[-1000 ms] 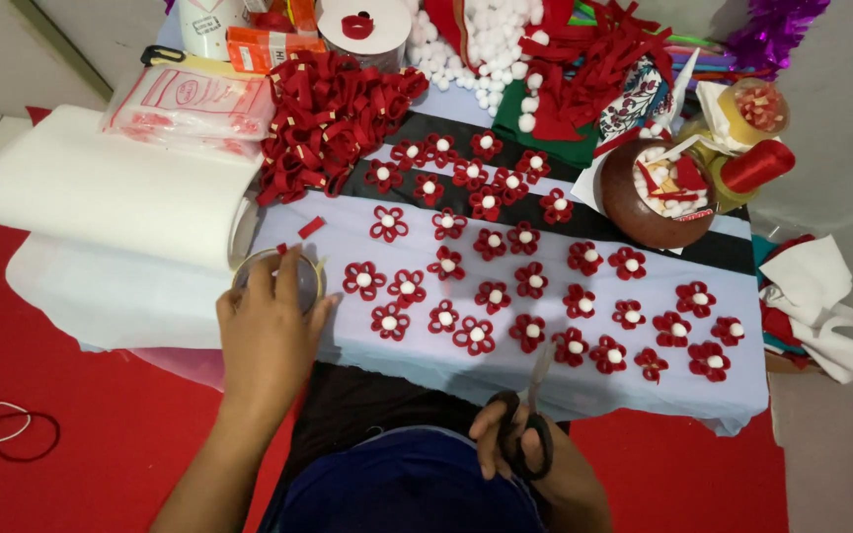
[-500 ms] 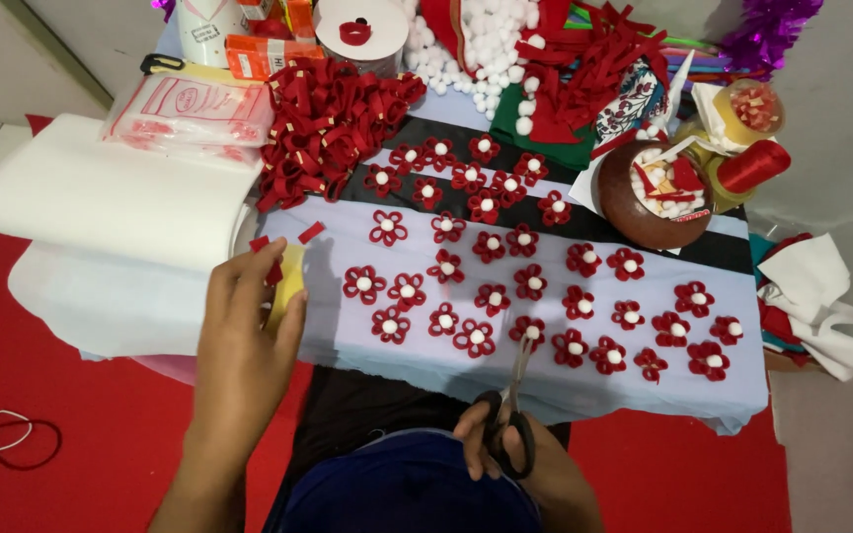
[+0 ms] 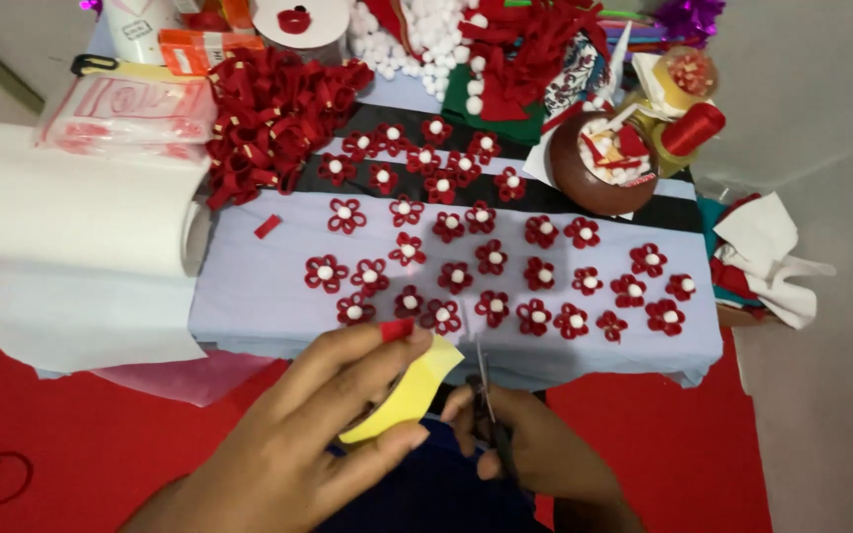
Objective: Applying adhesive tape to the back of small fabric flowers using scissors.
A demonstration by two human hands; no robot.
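Observation:
My left hand holds a small roll of yellow tape near the front edge of the table, with a short red strip pinched at my fingertips. My right hand grips a pair of scissors, blades pointing up beside the tape. Just beyond lie rows of small red ribbon flowers with white centres on a pale lilac cloth.
A white foam roll lies at the left. A heap of red ribbon loops sits behind it. A brown bowl of scraps, white pom-poms, a red spool and red floor mat surround the table.
My left hand has pulled back from the table's left side toward my lap with the yellow tape. My right hand with the scissors has come up to meet it.

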